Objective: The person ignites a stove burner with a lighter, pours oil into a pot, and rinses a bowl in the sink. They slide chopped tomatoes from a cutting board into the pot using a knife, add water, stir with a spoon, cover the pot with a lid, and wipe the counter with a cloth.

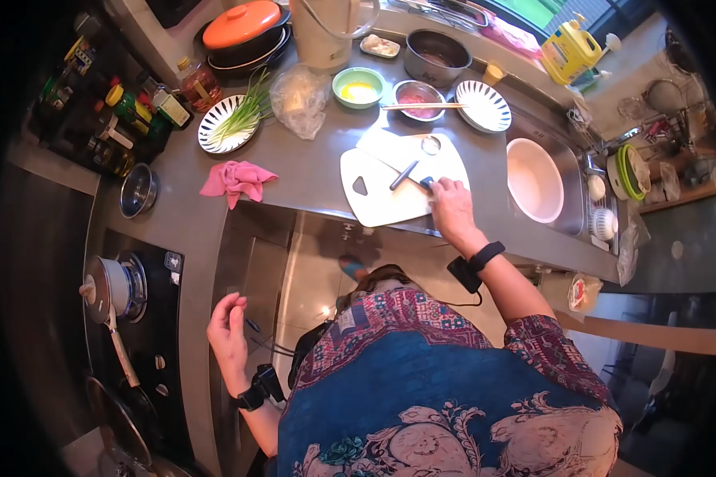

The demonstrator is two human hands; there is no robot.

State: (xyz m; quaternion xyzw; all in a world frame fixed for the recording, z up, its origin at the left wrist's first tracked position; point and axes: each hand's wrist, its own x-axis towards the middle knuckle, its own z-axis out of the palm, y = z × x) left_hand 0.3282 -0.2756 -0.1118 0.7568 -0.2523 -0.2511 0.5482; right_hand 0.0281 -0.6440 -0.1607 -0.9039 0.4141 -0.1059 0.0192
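Observation:
My right hand (453,208) is at the right edge of the white cutting board (374,208), fingers closed at the end of a small dark-handled utensil (427,183); the grip itself is partly hidden. A kitchen knife (404,175) with a dark handle lies on the board, its wide blade pointing to the upper left. Close above the utensil, a small round metal piece (430,145) rests near the board's top edge. My left hand (229,330) hangs in the air left of my body, fingers loosely bent and apart, holding nothing.
Behind the board stand a green bowl with egg (358,89), a metal bowl of meat (418,102) with chopsticks across it, and a dark pot (437,56). Scallions (243,115) on a plate and a pink cloth (239,181) lie left. A basin (535,180) sits right; a saucepan (110,288) is on the lit stove.

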